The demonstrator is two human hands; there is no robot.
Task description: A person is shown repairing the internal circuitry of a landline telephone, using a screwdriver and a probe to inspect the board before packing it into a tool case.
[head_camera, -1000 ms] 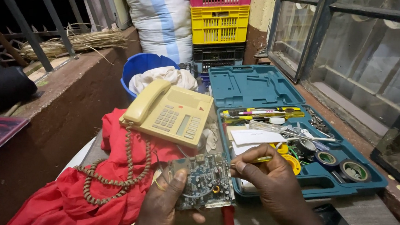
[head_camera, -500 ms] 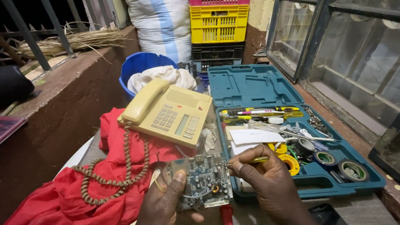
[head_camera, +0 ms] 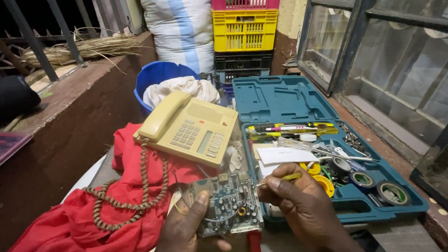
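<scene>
Both hands [head_camera: 183,235] [head_camera: 303,204] low — fingers curled, gripping.

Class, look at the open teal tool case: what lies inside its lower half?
In the teal tool case: tape rolls, a white paper slip, screwdrivers and small tools. The right hand covers the near-left corner, so anything there is hidden.

A beige desk telephone [head_camera: 189,130] sits in the middle, its coiled cord [head_camera: 142,189] trailing over a red cloth [head_camera: 94,217] below it. Behind the telephone a blue bucket [head_camera: 156,75] holds a pale rag [head_camera: 181,88]. To its right lies an open teal tool case [head_camera: 284,99] with tape rolls [head_camera: 392,192]. Beyond the telephone, pink, yellow and black crates [head_camera: 244,29] stack beside a white sack [head_camera: 176,18].
</scene>
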